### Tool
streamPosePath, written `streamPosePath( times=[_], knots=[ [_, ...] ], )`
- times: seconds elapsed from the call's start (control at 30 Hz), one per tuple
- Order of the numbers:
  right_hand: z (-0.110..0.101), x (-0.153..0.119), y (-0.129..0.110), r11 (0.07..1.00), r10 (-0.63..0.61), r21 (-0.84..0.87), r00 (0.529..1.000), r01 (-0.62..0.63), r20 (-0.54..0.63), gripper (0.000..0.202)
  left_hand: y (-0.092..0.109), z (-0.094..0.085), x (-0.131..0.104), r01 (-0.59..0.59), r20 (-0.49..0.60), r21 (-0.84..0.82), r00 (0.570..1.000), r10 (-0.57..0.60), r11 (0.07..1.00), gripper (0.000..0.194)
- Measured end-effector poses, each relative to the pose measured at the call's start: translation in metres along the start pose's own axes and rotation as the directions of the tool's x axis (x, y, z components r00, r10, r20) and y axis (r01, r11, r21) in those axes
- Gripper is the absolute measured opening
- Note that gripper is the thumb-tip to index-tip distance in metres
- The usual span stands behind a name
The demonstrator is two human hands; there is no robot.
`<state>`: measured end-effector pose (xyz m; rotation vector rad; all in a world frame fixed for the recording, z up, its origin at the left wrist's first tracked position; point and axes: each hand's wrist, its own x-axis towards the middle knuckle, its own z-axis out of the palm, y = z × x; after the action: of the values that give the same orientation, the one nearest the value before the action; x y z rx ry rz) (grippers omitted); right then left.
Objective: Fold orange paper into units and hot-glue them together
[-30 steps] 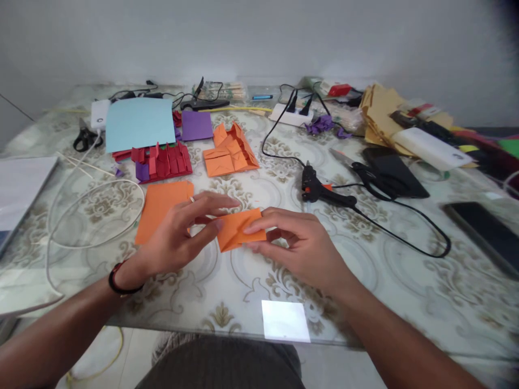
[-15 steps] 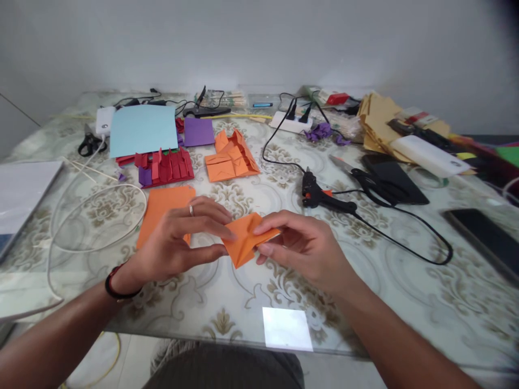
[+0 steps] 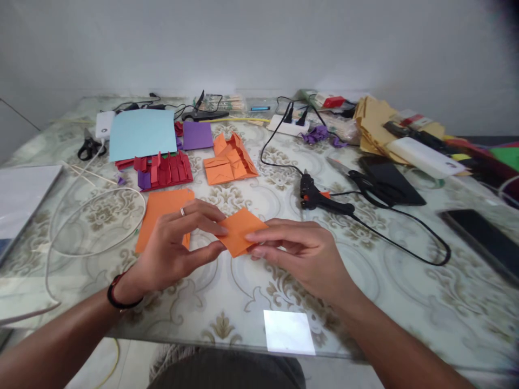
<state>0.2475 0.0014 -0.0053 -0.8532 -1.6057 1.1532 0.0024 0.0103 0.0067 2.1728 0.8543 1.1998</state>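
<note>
Your orange square [image 3: 240, 227] sits between your hands, over the near part of the table [image 3: 227, 300].
Your right hand [image 3: 310, 246] pinches its right side, thumb below, finger on top; your left hand [image 3: 172, 240] has a fingertip on its left corner, but I cannot tell whether the thumb closes on it. Just past your left hand lies an orange sheet [image 3: 160, 213], partly covered. Farther off, you have a glue gun [image 3: 324, 202] to the right, orange pieces [image 3: 227, 166] ahead and red pieces [image 3: 174, 168] to the left, then a blue sheet [image 3: 141, 135].
</note>
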Motion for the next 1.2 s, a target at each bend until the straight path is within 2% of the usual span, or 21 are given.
streamPosePath(
  times=[0.13,0.33,0.5,0.67,0.8,1.0,1.2],
  knots=[
    [0.000,0.001,0.000,0.998,-0.050,-0.033,0.999,0.050,0.004,0.025,0.001,-0.001,0.001,-0.028,0.023,-0.012,0.999,0.028,1.000,0.011],
    [-0.002,0.004,-0.002,0.996,0.080,0.031,0.996,-0.080,0.029,0.022,0.000,-0.002,0.002,-0.084,0.030,-0.026,0.996,0.084,0.996,0.007],
    [-0.004,0.005,-0.003,0.998,0.054,0.018,0.998,-0.054,0.030,0.018,-0.002,-0.002,0.001,-0.043,0.041,-0.094,0.998,0.047,0.995,0.007],
    [-0.001,0.005,-0.004,0.999,-0.002,-0.038,1.000,0.003,0.027,0.015,0.002,0.001,0.001,0.007,0.134,-0.021,0.991,-0.004,1.000,0.016],
    [0.001,0.004,-0.004,1.000,0.006,-0.026,0.999,-0.005,0.045,0.019,0.003,0.004,0.002,-0.005,0.080,0.021,0.997,0.003,1.000,0.011],
    [0.002,0.002,-0.003,1.000,0.003,-0.011,1.000,-0.003,-0.008,0.017,0.006,0.004,0.003,-0.025,0.019,0.030,1.000,0.025,0.999,0.009],
    [0.005,0.002,0.000,0.994,0.106,0.036,0.993,-0.105,-0.049,0.008,0.009,0.011,-0.003,0.150,-0.056,-0.065,0.987,-0.154,0.987,0.007]
  ],
)
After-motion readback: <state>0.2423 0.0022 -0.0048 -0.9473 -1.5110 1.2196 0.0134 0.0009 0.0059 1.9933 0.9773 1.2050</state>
